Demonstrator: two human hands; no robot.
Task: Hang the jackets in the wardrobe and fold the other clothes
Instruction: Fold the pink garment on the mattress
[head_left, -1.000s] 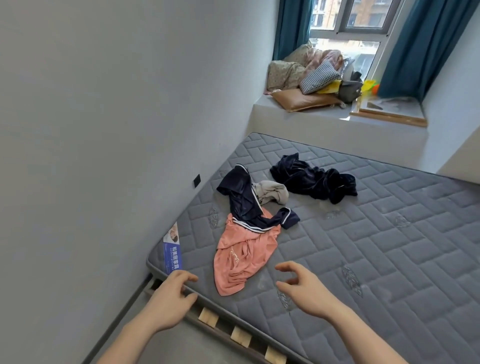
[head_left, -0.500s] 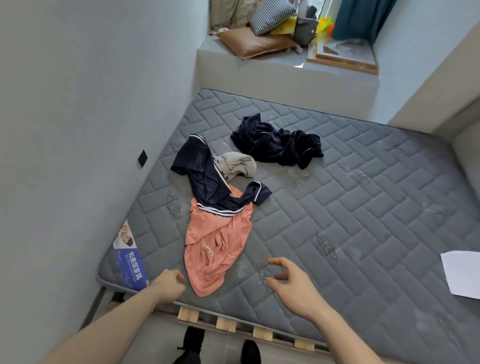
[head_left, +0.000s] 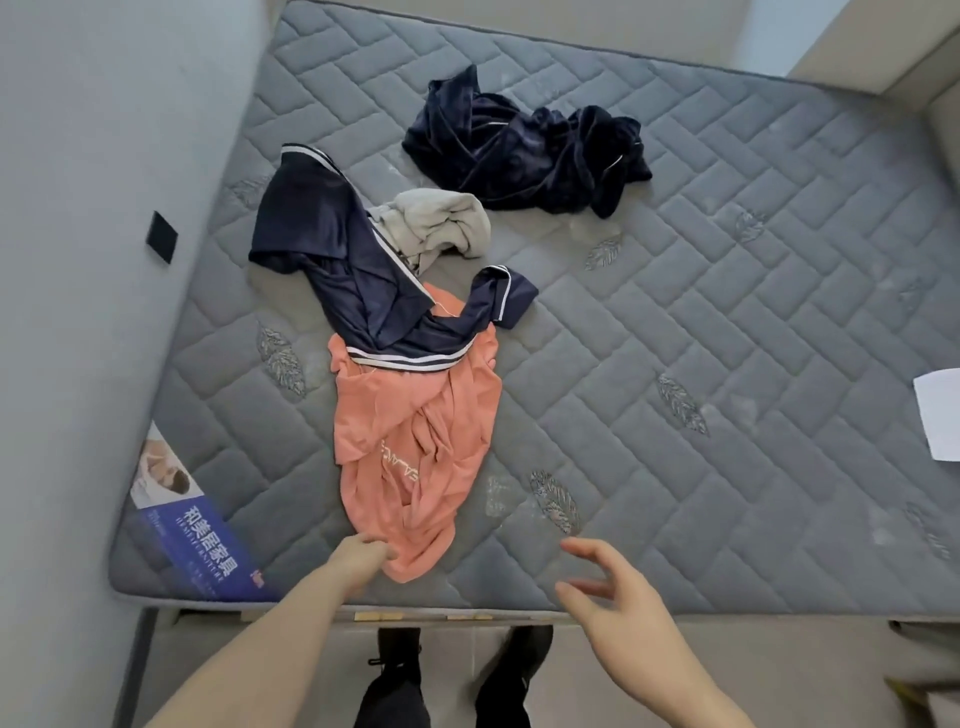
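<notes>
A: Clothes lie in a loose cluster on the grey quilted mattress (head_left: 675, 312), toward its left side. Nearest you is the orange shirt (head_left: 415, 447), crumpled, with pale lettering on it, its lower end close to the mattress edge.

B: And your hands?

A: Your left hand (head_left: 363, 558) is at the bottom corner of the orange shirt, fingers curled onto the fabric, gripping it. Your right hand (head_left: 613, 597) hovers over the mattress edge, to the right of the shirt and apart from it, fingers spread and relaxed, holding nothing.

B: What else is in the pile?

A: A navy garment with white stripes (head_left: 363, 270) lies across the top of the orange shirt, overlapping it. Just beside that, touching it, is a bunched beige garment (head_left: 441, 223). Farther back and to the right, apart from the others, sits a dark navy velvety garment (head_left: 530, 156), rumpled.

B: Anything around the bed?

A: A blue label (head_left: 197, 540) is on the mattress's near left corner, a white sheet of paper (head_left: 940, 415) lies at the right edge, and your dark shoes (head_left: 395, 670) stand on the floor below.
</notes>
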